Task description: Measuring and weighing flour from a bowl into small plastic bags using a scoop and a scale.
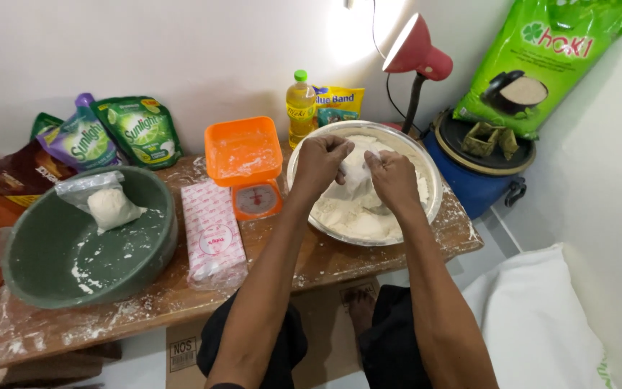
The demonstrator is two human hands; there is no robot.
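1. Item in hand: a thin clear plastic bag (356, 175), held over the steel bowl (426, 162) between both hands; I judge it very light, limp and slippery where flour dusts it; it looks partly filled with white flour, though from my view I cannot be sure how much sits inside.
2. Grip: my left hand (320, 164) is curled with fingers pinching the bag's upper edge; my right hand (393, 178) is closed on the opposite side, fingers pressed together on the film; neither hand is spread.
3. Where to hold, as I judge it: at the gathered mouth of the bag, with support under the sagging bottom; the film would tear or slide if pulled by one corner.
4. Contents of bowl: loose white flour (354, 216), soft, powdery, heaped unevenly; it should spill at any tilt.
5. Appearance of bag: translucent, creased, whitened by the powder.
6. Nearby on the wooden table (325, 263): an orange kitchen scale (246, 169) just left of the bowl; a flat packet of pink-printed bags (212, 234) beside it; a green basin (80, 241) holding one filled, tied bag (109, 205).
7. Behind: a yellow oil bottle (300, 108); a red desk lamp (415, 54).
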